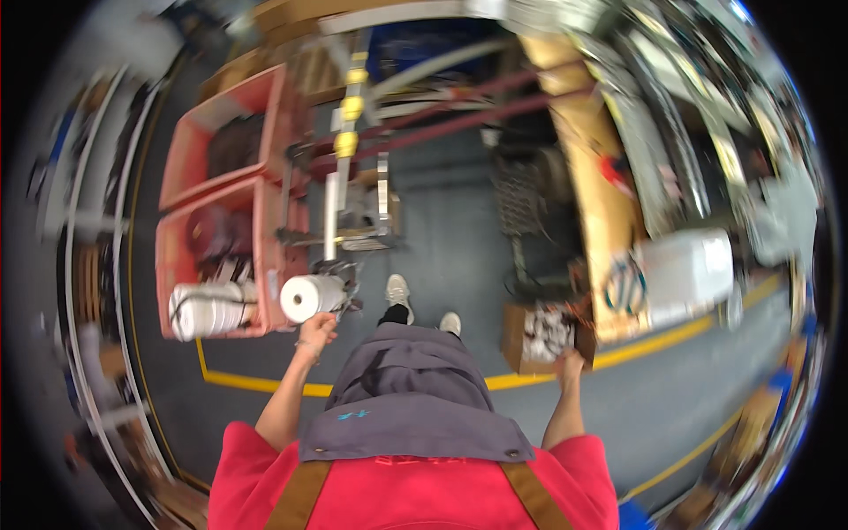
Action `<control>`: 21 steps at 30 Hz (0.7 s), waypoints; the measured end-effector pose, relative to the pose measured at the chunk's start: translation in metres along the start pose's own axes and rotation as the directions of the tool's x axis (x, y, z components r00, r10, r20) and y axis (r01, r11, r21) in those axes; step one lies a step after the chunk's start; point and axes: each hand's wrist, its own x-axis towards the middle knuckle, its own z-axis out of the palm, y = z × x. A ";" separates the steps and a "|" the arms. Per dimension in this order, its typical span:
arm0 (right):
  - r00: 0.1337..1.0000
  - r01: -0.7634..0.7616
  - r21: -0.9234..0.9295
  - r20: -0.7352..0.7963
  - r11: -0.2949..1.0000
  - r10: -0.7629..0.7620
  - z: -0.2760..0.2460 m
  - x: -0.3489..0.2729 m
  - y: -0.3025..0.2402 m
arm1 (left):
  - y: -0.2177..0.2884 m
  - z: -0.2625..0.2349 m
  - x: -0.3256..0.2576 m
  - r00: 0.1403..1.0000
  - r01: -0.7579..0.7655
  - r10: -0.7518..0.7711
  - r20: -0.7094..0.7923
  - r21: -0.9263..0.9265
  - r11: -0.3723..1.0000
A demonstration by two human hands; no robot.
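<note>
My left hand (318,332) is beside the near end of a white roll (303,299) mounted on a metal frame. Its fingers are curled together, and what they hold, if anything, I cannot make out. At the right, my right hand (571,363) is closed at the near edge of a cardboard box (532,365) filled with small white pieces (548,331). Its fingers are partly hidden by the box edge. The picture is somewhat blurred.
Two pink bins (265,199) stand at the left, the nearer holding more white rolls (208,316). A wooden-edged workbench (609,208) runs along the right, with a white container (685,269) on it. A pole with yellow bands (346,144) rises ahead; yellow lines (256,382) mark the floor.
</note>
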 end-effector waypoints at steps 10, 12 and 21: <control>0.690 0.350 -0.520 0.705 0.779 0.161 0.293 -0.092 -0.103 | -0.123 -0.033 -0.019 0.953 0.270 -0.286 -0.099 -0.143 0.952; 0.610 0.544 -0.490 0.788 0.681 0.079 0.330 -0.097 -0.115 | -0.147 -0.042 -0.018 0.943 0.281 -0.313 -0.114 -0.228 0.932; 0.320 0.829 -0.296 0.947 0.475 0.031 0.408 -0.120 -0.332 | -0.198 -0.097 0.021 0.789 0.494 -0.604 -0.109 -0.471 0.731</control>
